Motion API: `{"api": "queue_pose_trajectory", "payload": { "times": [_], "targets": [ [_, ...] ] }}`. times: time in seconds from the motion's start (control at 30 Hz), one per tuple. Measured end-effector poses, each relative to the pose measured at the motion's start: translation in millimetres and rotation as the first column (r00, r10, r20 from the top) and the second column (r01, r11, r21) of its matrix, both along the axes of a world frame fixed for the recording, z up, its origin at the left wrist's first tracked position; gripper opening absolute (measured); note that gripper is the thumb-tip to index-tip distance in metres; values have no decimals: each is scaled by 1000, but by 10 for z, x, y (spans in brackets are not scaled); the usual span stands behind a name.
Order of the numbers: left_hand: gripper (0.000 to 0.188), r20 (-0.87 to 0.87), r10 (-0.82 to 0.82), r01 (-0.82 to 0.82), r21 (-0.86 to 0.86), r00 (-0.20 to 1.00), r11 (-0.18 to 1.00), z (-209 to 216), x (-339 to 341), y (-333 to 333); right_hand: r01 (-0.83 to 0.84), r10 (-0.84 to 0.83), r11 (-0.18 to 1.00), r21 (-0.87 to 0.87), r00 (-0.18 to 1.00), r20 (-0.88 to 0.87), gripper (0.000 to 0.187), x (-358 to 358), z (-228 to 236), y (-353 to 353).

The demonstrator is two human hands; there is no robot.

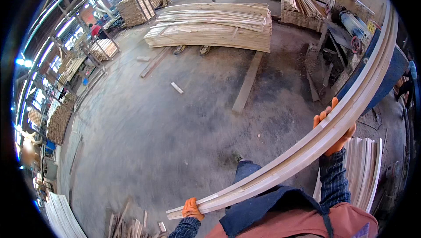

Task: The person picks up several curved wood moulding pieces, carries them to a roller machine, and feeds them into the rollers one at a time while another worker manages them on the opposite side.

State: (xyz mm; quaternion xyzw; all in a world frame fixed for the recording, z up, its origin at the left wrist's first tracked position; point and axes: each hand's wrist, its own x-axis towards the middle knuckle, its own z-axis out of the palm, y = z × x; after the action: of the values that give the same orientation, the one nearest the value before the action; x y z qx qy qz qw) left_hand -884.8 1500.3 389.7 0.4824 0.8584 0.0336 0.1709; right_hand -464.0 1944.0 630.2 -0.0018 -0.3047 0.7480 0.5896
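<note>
Several long, pale wooden planks (287,161) lie side by side across my body, rising from the lower middle toward the upper right. My left hand (193,208), in an orange glove, is closed around them near their lower left end. Farther up, my right hand (340,135) supports the planks from beneath, its orange-gloved fingers showing along both edges. The wide lens makes the boards look curved, and their far end runs to the right rim. Part of the right palm is hidden behind the wood.
A large lumber stack (210,27) stands ahead, with a loose board (249,82) on the floor before it. At right are a machine (351,32) and another plank stack (362,172). More boards (63,216) and scrap pieces (131,222) lie lower left. A person (95,30) works far left.
</note>
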Motion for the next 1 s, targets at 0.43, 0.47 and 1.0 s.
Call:
{"api": "queue_pose_trajectory", "payload": {
  "times": [0.43,0.47,1.0],
  "targets": [
    [22,-127,-220,236,131,967,963,-367,-1876,3163,287,-298,929,-232,954,-14,90,-1078,215,2350],
    [18,-162,-266,289,144,950,946,-287,-1974,3159,309,-321,924,-227,947,-14,91,-1107,171,2314],
    [67,-244,-319,299,-117,916,947,1263,-2913,7989,368,-411,908,-201,878,-246,94,-1050,31,6534]
  ]
}}
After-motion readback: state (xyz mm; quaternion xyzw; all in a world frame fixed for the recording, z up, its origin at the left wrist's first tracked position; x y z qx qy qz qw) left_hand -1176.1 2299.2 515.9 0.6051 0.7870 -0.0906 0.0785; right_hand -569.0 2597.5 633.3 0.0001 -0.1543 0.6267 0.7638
